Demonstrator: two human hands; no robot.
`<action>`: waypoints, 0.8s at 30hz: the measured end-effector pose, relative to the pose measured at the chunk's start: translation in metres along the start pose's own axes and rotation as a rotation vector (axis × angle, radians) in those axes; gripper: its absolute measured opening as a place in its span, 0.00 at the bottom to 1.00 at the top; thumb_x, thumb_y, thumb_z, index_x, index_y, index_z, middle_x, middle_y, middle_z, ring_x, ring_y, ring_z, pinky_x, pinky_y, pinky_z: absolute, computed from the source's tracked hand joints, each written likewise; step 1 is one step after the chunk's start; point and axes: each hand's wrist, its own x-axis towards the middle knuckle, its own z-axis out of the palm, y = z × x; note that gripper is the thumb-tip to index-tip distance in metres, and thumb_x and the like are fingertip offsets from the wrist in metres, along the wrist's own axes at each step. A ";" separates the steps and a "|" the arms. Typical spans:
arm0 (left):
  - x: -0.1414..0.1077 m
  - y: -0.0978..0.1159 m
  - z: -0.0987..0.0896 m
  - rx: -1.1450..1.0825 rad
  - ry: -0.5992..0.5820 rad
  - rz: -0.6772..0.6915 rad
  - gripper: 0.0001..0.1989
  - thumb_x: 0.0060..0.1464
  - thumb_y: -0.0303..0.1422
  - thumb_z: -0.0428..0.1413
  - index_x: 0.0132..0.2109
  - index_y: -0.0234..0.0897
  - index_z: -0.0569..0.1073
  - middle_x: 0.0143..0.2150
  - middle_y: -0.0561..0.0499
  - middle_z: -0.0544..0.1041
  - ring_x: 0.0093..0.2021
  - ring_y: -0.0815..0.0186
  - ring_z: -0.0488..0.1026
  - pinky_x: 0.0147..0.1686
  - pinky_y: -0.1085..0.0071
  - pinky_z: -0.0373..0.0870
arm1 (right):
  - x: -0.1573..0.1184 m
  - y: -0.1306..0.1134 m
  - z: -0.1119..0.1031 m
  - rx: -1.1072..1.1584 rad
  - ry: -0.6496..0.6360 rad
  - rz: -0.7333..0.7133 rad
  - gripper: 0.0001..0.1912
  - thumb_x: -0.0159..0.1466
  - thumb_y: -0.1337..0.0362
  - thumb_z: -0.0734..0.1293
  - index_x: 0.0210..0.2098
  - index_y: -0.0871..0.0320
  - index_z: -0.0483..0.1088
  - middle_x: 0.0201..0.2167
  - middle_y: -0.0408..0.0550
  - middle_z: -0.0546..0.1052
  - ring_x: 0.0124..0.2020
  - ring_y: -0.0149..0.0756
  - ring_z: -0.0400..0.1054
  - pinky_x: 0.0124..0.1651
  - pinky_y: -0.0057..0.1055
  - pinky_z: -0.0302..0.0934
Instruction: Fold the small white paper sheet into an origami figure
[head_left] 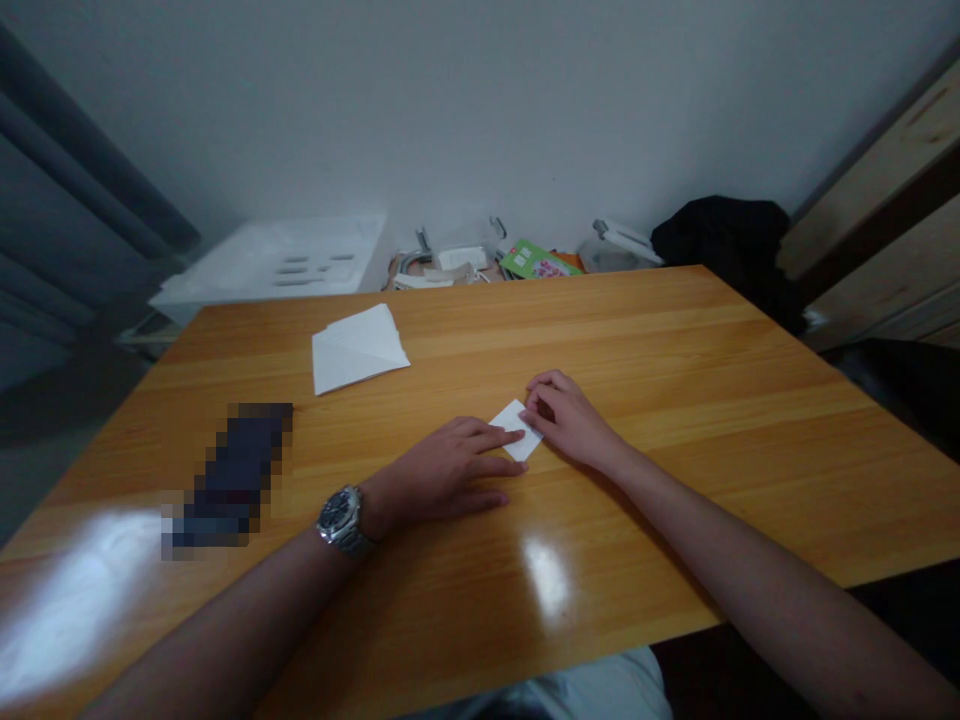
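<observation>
With 12 o'clock pointing away from the person, the small white paper (513, 416) lies flat on the wooden table (675, 400), directly between the 2 hands. The left hand (457, 465) sits at its 8 o'clock, the right hand (574, 420) at its 3 o'clock; seen from the left palm, the paper is toward 2 o'clock. Neither hand is clearly nearer: each touches it. The left is opened out, palm down and gripping nothing, 1 finger lying across the paper, another reaching its 6 o'clock corner, the thumb off it toward 7 o'clock. The right has its fingers curled, tips meeting the edge at 1 to 2 o'clock; whether they pinch that edge or only rest there, I cannot tell. The paper looks nearly square, set like a diamond with 1 corner near 12 o'clock, so no long axis stands out. Well apart, at the paper's 10 o'clock, lie larger white sheets (360, 350)
</observation>
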 end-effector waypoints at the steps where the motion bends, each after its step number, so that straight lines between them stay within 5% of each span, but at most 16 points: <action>1: 0.000 0.000 -0.001 -0.002 -0.006 0.008 0.19 0.66 0.43 0.53 0.60 0.46 0.74 0.69 0.44 0.66 0.62 0.52 0.67 0.61 0.53 0.64 | 0.000 0.000 0.000 -0.001 -0.001 -0.002 0.07 0.66 0.65 0.68 0.31 0.55 0.68 0.45 0.51 0.70 0.49 0.43 0.66 0.54 0.43 0.62; 7: -0.001 0.000 -0.003 -0.060 -0.017 -0.009 0.18 0.65 0.42 0.54 0.60 0.45 0.73 0.69 0.45 0.66 0.63 0.52 0.66 0.62 0.53 0.62 | 0.000 0.002 0.001 0.000 -0.001 -0.001 0.07 0.66 0.65 0.68 0.32 0.56 0.68 0.45 0.52 0.70 0.49 0.43 0.67 0.55 0.42 0.62; 13: -0.001 0.002 0.001 -0.118 0.018 -0.080 0.29 0.62 0.44 0.57 0.67 0.41 0.64 0.66 0.43 0.70 0.62 0.53 0.67 0.62 0.56 0.62 | 0.000 0.003 0.002 -0.009 0.013 -0.012 0.07 0.65 0.66 0.69 0.32 0.56 0.68 0.44 0.52 0.70 0.49 0.43 0.67 0.54 0.42 0.62; 24: -0.002 -0.002 0.006 -0.058 0.009 -0.068 0.25 0.65 0.44 0.54 0.67 0.47 0.67 0.70 0.46 0.65 0.63 0.52 0.66 0.63 0.53 0.61 | -0.003 0.002 -0.010 0.032 -0.083 -0.050 0.04 0.67 0.63 0.67 0.36 0.55 0.69 0.50 0.53 0.70 0.54 0.43 0.67 0.59 0.42 0.62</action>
